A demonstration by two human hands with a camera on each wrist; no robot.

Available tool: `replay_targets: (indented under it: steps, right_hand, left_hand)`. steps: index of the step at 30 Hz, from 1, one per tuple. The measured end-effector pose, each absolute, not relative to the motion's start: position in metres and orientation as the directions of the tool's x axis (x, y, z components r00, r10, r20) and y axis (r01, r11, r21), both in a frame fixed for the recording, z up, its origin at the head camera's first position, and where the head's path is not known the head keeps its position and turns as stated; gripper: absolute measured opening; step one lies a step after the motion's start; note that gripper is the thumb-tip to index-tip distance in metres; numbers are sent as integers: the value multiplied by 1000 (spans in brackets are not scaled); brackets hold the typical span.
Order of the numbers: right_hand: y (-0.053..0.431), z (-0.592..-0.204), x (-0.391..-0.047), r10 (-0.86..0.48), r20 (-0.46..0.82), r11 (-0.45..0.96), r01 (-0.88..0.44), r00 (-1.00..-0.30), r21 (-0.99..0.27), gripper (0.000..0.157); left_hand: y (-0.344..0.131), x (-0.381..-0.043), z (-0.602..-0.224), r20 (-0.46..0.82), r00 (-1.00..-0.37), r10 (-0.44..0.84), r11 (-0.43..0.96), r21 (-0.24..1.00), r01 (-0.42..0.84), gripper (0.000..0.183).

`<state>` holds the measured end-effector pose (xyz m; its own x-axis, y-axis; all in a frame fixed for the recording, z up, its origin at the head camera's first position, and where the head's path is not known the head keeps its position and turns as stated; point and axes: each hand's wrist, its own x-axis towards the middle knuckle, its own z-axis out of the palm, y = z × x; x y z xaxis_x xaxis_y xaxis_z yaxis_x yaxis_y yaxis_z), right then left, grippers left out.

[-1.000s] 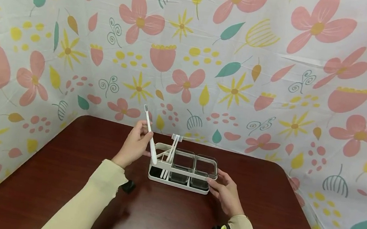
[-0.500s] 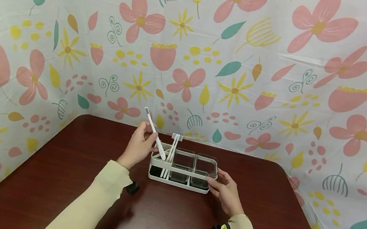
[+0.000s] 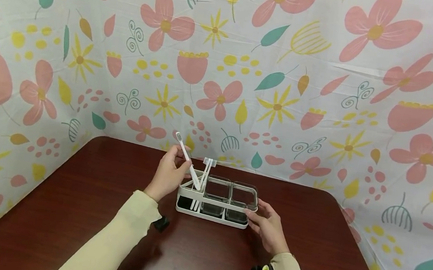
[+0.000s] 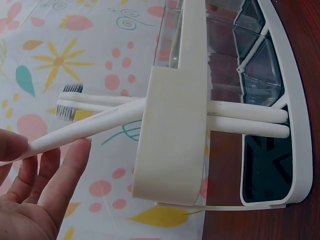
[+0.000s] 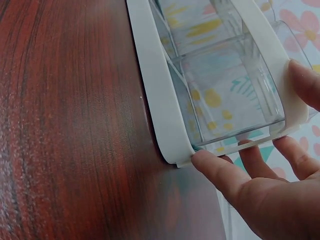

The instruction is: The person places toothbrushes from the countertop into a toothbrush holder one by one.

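Observation:
My left hand [image 3: 169, 174] pinches a white toothbrush [image 3: 194, 176] between thumb and fingers, bristles up and tilted. In the left wrist view, the handle's lower end [image 4: 132, 111] disappears at the upper band of a white toothbrush holder [image 4: 172, 135]; nothing of it shows below that band. Two more toothbrushes [image 4: 247, 117] stand side by side in the holder, handle ends at its base. At the holder's right end, my right hand [image 3: 270, 228] grips the frame, with the thumb [image 5: 305, 85] on the upper band and fingers along the end and base.
Two clear square cups [image 3: 218, 179] sit in the holder's middle and right slots. Beneath is a dark red-brown wooden table [image 3: 196, 256]. A flower-patterned curtain [image 3: 223, 69] rises behind the table. Each wrist carries a small black camera [image 3: 161, 224].
My left hand has moved right with the toothbrush; its lower end has gone from the holder's front left to over the left compartment. My right hand has stayed on the holder.

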<state>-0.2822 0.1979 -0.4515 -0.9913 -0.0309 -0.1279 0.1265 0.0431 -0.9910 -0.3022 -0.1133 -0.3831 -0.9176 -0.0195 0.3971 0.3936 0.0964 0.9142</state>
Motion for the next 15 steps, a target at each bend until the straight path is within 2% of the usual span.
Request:
replay_targets:
  steps: [9, 15]
  right_hand:
    - [199, -451, -283, -31, -126, 36, 125, -992, -991, 65]
    - [199, -452, -282, -34, -130, 38, 129, -991, -991, 65]
  left_hand:
    - [-108, -303, -388, 408, -913, 11, 152, 902, 405, 25]
    - [-104, -303, -388, 415, -909, 37, 235, 881, 411, 21]
